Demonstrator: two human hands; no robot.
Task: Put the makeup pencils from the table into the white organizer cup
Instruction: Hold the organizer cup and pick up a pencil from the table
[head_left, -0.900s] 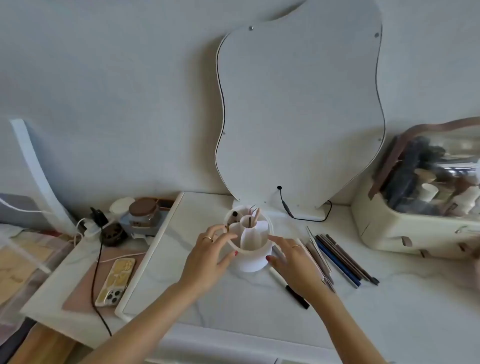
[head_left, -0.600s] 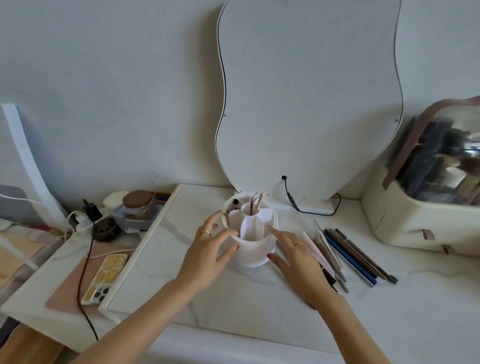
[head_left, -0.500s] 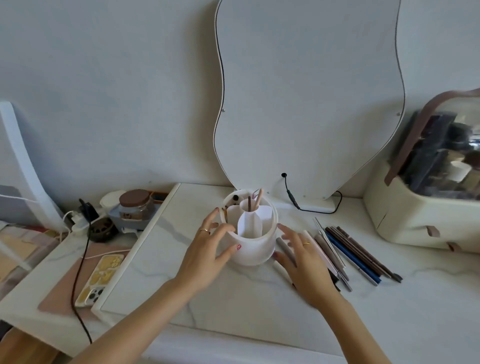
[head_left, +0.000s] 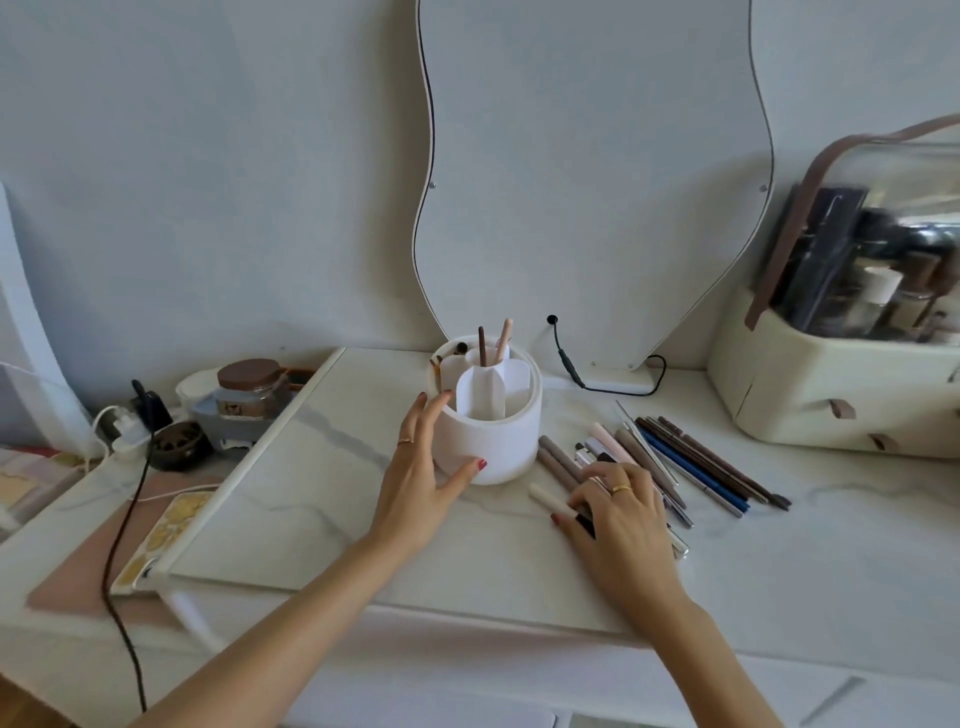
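The white organizer cup (head_left: 488, 441) stands mid-table with several pencils and brushes upright in its compartments. My left hand (head_left: 421, 478) holds its left wall, thumb at the front and fingers spread up the side. Right of the cup, several makeup pencils (head_left: 691, 475) lie in a loose row: blue, brown, taupe and pink. My right hand (head_left: 623, 519) lies on the near end of that row. Its fingers are curled and its thumb and forefinger close on a cream pencil (head_left: 548, 496) that still lies on the table.
A wavy mirror (head_left: 587, 182) leans on the wall behind the cup, its cable (head_left: 571, 369) trailing on the table. A cream cosmetics case (head_left: 831, 374) stands at the right. At the left are a brown-lidded jar (head_left: 252, 384), a phone (head_left: 166, 525) and a black cord (head_left: 124, 519).
My right hand left the cup, slid right onto the pencils and curled its fingers over them. My left hand stayed on the cup. The camera moved closer.
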